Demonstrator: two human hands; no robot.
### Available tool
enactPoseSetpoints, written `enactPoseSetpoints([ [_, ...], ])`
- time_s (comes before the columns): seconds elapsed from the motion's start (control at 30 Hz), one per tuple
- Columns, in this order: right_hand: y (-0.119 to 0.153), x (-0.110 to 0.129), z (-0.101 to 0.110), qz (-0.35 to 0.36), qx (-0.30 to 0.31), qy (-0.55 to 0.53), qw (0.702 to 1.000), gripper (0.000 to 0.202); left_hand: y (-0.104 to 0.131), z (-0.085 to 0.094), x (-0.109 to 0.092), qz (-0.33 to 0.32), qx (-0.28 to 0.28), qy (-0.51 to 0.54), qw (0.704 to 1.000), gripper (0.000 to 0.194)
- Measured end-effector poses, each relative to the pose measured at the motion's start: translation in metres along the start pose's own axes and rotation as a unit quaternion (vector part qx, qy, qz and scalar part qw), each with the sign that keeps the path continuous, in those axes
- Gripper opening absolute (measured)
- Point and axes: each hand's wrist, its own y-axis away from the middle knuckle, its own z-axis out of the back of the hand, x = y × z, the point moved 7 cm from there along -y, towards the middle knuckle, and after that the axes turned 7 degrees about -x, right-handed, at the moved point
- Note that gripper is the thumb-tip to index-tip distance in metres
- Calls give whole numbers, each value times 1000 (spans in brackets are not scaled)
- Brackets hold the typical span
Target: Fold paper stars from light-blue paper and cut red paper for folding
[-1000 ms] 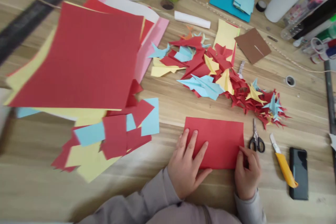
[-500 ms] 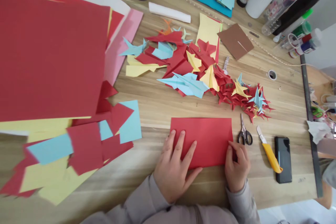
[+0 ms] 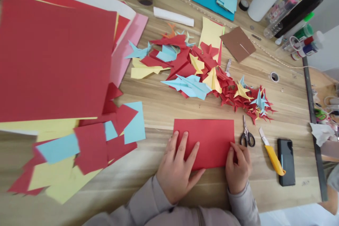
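A red sheet of paper (image 3: 209,141) lies flat on the table in front of me, its long side running left to right. My left hand (image 3: 178,169) rests on its left part with fingers spread and thumb along the lower edge. At the right edge, my right hand (image 3: 239,169) pinches the paper between thumb and forefinger, the other fingers curled. Black-handled scissors (image 3: 247,137) lie just beyond the right hand. Further right is a yellow utility knife (image 3: 274,159) with its blade out, its handle end against a black phone-like device (image 3: 286,162).
Folded paper planes and stars (image 3: 190,67) in red, blue and yellow are heaped behind the sheet. Large red sheets (image 3: 55,60) and cut scraps (image 3: 91,148) cover the left side. A brown square (image 3: 238,44), a tape roll (image 3: 274,76) and bottles (image 3: 304,42) stand or lie at the back right.
The view has shifted slightly, so the things at the left appear a little further right. Both hands keep their places on the red paper.
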Motion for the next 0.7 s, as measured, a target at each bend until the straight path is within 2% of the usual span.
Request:
enactPoseSetpoints([
  [0.33, 3, -4, -2, -2, 24, -13, 1000, 24, 1, -1, 0, 1, -7, -3, 1000, 57],
  [0.7, 2, -4, -3, -11, 23, -6, 1000, 25, 2, -3, 2, 4, -1, -9, 1000, 58],
])
